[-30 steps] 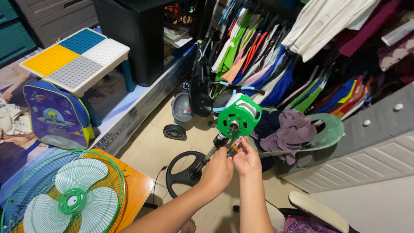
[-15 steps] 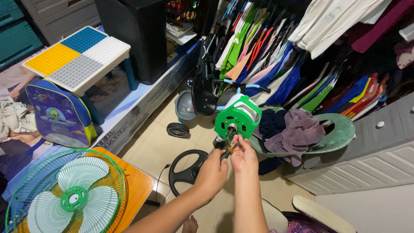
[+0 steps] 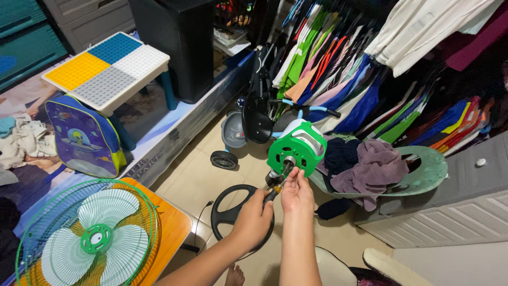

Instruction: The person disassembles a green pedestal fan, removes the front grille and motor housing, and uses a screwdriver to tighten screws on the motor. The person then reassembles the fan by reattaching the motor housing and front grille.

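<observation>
A green and white fan motor housing (image 3: 297,145) stands upright in front of me with its metal shaft (image 3: 288,161) pointing my way. My left hand (image 3: 254,218) grips a small screwdriver (image 3: 275,186) with a dark handle, its tip up against the housing just below the shaft. My right hand (image 3: 296,191) is beside it, with the fingers pinched near the screwdriver's tip and the base of the housing. At lower left a green wire fan guard with white blades (image 3: 87,238) lies flat on an orange table (image 3: 169,230).
A black round fan base (image 3: 225,214) sits on the tiled floor below my hands. A child's tricycle (image 3: 254,124), a clothes rack (image 3: 360,63), a green plastic chair with clothes (image 3: 423,169), a blue backpack (image 3: 84,140) and a small block table (image 3: 106,66) surround the spot.
Both hands and the motor housing stay together in nearly the same place. The view has shifted slightly; no grip has changed.
</observation>
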